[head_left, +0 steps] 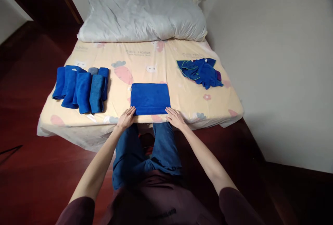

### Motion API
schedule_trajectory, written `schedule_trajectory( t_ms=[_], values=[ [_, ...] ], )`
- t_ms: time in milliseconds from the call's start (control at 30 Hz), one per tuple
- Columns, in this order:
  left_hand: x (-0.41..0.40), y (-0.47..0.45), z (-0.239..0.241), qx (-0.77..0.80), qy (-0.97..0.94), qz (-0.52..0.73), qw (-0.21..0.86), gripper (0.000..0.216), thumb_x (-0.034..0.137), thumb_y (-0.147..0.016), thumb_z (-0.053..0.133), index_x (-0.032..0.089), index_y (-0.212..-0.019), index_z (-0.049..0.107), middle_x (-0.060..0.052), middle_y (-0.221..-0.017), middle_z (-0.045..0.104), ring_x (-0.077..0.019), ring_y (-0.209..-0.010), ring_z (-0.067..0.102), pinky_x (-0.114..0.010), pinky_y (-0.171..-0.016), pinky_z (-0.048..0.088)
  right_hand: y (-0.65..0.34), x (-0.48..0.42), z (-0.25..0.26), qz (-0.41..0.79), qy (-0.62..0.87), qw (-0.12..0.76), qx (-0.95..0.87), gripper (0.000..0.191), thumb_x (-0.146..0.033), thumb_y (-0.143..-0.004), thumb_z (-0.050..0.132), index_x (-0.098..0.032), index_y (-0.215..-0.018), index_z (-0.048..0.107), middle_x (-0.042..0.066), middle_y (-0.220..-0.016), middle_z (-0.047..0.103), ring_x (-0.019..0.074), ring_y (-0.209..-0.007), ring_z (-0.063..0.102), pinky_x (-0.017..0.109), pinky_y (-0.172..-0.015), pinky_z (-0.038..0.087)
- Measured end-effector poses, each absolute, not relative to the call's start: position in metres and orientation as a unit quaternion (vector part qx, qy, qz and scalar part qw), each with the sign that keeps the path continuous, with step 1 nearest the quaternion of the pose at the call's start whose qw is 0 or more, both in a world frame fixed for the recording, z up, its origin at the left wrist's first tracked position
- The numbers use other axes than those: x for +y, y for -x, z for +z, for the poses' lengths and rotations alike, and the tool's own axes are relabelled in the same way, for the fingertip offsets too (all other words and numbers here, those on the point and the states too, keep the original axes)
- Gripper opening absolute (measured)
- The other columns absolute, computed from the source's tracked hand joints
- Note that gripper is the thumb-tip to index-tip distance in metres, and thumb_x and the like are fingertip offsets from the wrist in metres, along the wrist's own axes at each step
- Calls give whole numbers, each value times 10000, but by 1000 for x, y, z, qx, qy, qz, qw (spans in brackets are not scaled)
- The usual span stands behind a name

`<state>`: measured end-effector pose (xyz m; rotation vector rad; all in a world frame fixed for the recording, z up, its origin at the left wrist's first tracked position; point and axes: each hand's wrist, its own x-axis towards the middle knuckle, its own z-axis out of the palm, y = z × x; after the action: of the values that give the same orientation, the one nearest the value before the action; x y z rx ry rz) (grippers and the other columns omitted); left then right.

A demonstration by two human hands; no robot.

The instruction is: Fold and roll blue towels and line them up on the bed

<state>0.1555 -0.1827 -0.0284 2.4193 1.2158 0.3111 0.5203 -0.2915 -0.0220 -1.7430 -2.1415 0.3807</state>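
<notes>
A blue towel (150, 95) lies flat as a rectangle near the front edge of the bed, with a narrow strip folded over along its near side. At its near left corner rests my left hand (126, 117), fingers stretched out onto the cloth. My right hand (175, 117) touches the near right corner, its fingers apart and extended. Both thumbs are hard to make out. Left of the towel sits a group of several rolled blue towels (83, 91), one of them greyer. Off to the right is a crumpled heap of blue cloths (204, 72) with green edging and a bit of purple.
The bed (145, 62) has a pale yellow sheet printed with carrots and flowers. A bulky white quilt (145, 13) is piled at the head end. A white wall (281, 62) stands on the right; dark red floor (33, 114) stretches along the left.
</notes>
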Motion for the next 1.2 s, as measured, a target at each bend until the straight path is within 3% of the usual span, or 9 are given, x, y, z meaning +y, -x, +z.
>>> schedule_trajectory(
  t_ms=[167, 400, 667, 800, 967, 1100, 1200],
  values=[
    [-180, -164, -37, 473, -855, 117, 179, 666, 64, -855, 451, 201, -1498, 559, -121, -1578, 505, -274, -1493, 456, -475, -1252, 337, -513, -274, -38, 119, 669, 183, -711, 546, -87, -927, 514, -172, -1457, 614, 104, -1532, 571, 251, -1439, 526, 458, -1210, 396],
    [-172, -166, -28, 483, -849, 101, 190, 562, 74, -918, 439, 228, -1429, 616, -118, -1544, 545, -276, -1459, 502, -471, -1195, 394, -508, -255, -35, 108, 704, 198, -674, 563, 42, -824, 491, -166, -1284, 741, 117, -1344, 714, 286, -1270, 615, 471, -1097, 451],
    [-182, -150, -48, 478, -831, 175, 223, 608, 58, -874, 423, 224, -1418, 636, -72, -1532, 560, -227, -1468, 494, -460, -1250, 354, -519, -266, -59, 142, 681, 350, -627, 599, 34, -747, 444, -214, -1176, 781, 55, -1243, 758, 242, -1201, 617, 411, -1089, 491],
    [-189, -145, -59, 485, -794, 243, 274, 625, 58, -814, 385, 196, -1352, 671, -64, -1456, 637, -210, -1441, 525, -488, -1281, 312, -523, -271, -62, 173, 681, 393, -593, 523, -26, -761, 454, -233, -1106, 789, 60, -1148, 771, 260, -1145, 631, 422, -1051, 506],
    [-195, -144, -54, 516, -741, 293, 315, 468, 170, -872, 441, 207, -1247, 717, -97, -1305, 715, -247, -1295, 622, -460, -1175, 462, -528, -273, -66, 220, 680, 413, -565, 322, -176, -828, 536, -221, -1041, 772, 99, -1084, 756, 285, -1094, 646, 441, -1007, 516],
    [-195, -147, -51, 559, -704, 307, 313, 329, 339, -956, 504, 193, -1168, 708, -129, -1188, 717, -271, -1195, 642, -430, -1089, 514, -526, -269, -73, 277, 689, 450, -496, 226, -368, -851, 586, -197, -947, 697, 71, -884, 709, 235, -835, 642, 352, -787, 541],
    [-195, -151, -51, 590, -688, 299, 300, 284, 371, -975, 509, 198, -1111, 688, -126, -1089, 705, -276, -1122, 650, -416, -1031, 529, -523, -267, -74, 302, 690, 462, -469, 324, -535, -852, 591, -217, -793, 586, -2, -701, 584, 175, -662, 542, 285, -656, 478]
  ],
)
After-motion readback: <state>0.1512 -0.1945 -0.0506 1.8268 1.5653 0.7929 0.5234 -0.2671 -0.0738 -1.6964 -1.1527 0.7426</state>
